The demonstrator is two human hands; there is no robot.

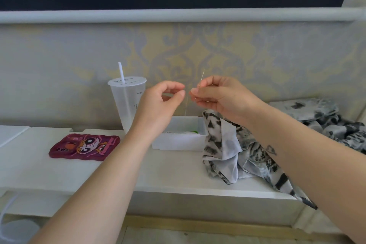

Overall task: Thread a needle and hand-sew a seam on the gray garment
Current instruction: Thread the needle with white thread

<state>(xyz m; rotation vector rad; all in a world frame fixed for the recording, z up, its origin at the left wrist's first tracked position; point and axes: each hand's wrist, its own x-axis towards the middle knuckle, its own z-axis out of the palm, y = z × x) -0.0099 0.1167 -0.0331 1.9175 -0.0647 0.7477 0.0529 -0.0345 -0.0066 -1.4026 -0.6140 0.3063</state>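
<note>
My right hand (219, 95) pinches a thin needle (200, 83) between thumb and fingers, the needle tilted and its upper end sticking up above the fingers. My left hand (164, 101) is raised just to its left, thumb and forefinger pinched on a fine pale thread (186, 109) that hangs down toward the white box. The two hands' fingertips are a small gap apart. The gray patterned garment (233, 148) lies crumpled on the white table (138, 170) below my right forearm.
A white open box (178, 140) sits at the table's back, under my hands. A translucent cup (126, 101) with a straw stands left of it. A maroon cartoon phone case (85, 146) lies at the left. More patterned cloth (320, 117) is piled at the right.
</note>
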